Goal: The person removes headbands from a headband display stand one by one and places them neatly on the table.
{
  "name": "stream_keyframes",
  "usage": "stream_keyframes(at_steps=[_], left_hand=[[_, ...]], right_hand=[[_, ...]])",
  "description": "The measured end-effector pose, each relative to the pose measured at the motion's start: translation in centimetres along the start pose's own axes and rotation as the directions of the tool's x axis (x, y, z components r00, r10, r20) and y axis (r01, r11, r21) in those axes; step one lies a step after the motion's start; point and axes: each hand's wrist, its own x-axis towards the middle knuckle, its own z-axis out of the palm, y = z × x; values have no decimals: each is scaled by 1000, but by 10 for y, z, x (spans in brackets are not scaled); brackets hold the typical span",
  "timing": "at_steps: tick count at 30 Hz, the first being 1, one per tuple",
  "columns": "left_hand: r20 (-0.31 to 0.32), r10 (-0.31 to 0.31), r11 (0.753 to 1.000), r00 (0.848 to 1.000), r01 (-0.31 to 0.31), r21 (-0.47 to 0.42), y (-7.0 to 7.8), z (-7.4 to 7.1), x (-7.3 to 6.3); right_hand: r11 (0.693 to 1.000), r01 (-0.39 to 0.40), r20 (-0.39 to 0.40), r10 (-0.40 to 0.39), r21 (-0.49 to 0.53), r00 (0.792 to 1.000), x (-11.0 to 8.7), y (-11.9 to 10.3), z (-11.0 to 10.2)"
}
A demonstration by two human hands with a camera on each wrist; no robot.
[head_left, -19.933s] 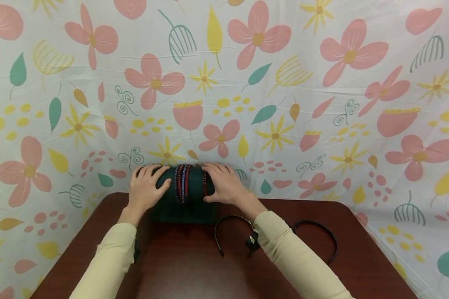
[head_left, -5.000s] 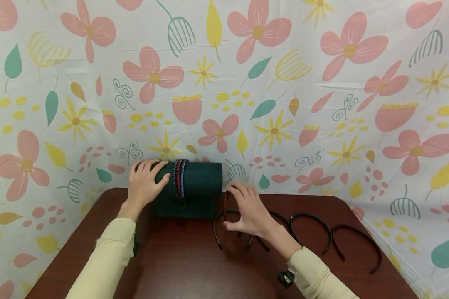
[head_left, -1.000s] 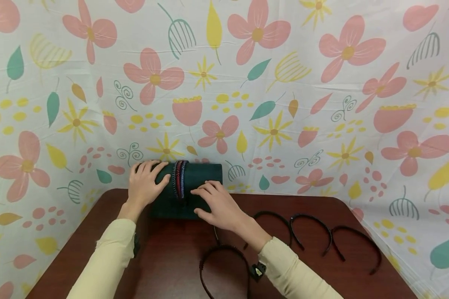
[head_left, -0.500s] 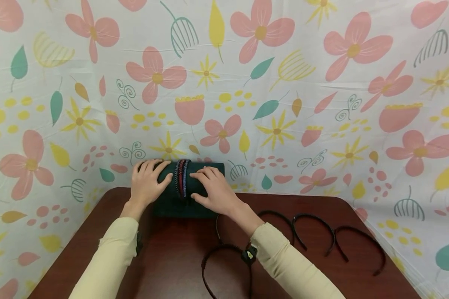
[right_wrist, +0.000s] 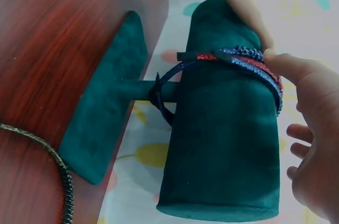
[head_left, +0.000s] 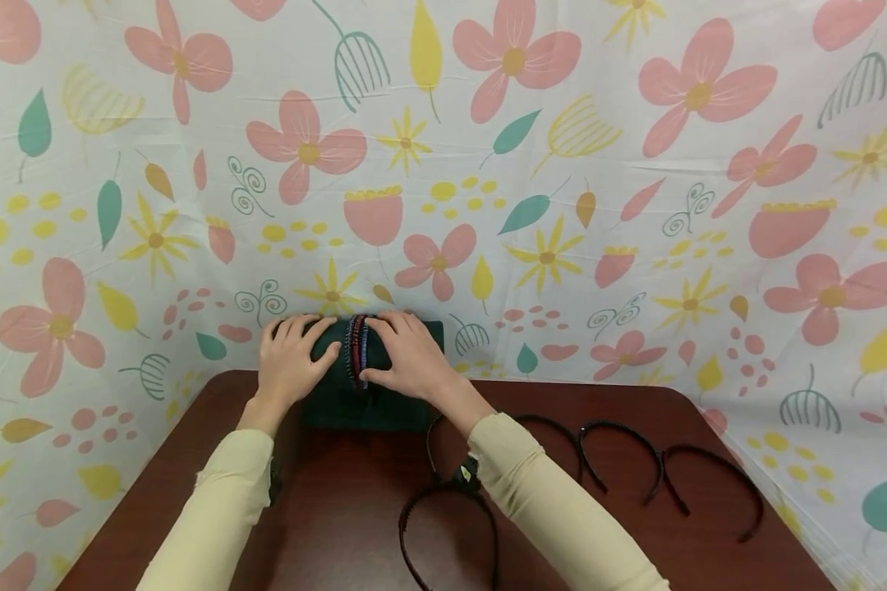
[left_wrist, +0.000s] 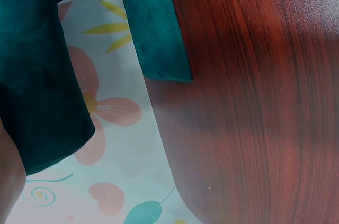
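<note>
A dark green velvet roll stand (right_wrist: 222, 150) with a flat base (right_wrist: 106, 107) stands at the back of the table. My left hand (head_left: 290, 365) grips the roll's left end, thumb in front and fingers over the top. Several headbands circle the middle of the roll, among them a red glittery headband (head_left: 356, 355) and a blue glittery headband (right_wrist: 251, 65). My right hand (head_left: 414, 361) pinches the blue one, index finger near the top and thumb low at the front. In the right wrist view my thumb presses on the bands, whose ends hang loose below the roll.
On the dark wooden table (head_left: 325, 525), a dark headband (head_left: 443, 487) lies near the front and a gold-and-black headband (right_wrist: 50, 150) lies partly under my right forearm. Several black headbands (head_left: 621, 424) lie in a row to the right. A flowered cloth (head_left: 443, 164) hangs behind.
Red and dark headbands have gone from the roll onto the table; five seconds ago my right hand held a red one. Since then it has moved left to the blue one. My left hand stayed.
</note>
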Motion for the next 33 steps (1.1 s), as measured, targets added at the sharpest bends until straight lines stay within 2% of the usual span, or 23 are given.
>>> stream_keyframes(at_steps=[9,15,24,33], left_hand=[[6,1,1000,1000,-1,-8,5,3,2],[0,-1,1000,1000,1,-10,4,0,2],[4,-8,1000,1000,8,-21,3,-2,1],[-10,-7,1000,1000,7,-18,1,-2,-1]], right_hand=[[995,-66,112,75,-79,991,13,1,1],[991,-85,143,100,-105,985,20,-1,1],[979,-178,217,197,-103,956,25,-1,5],[986,-123,163,140,-108,977,19,8,10]])
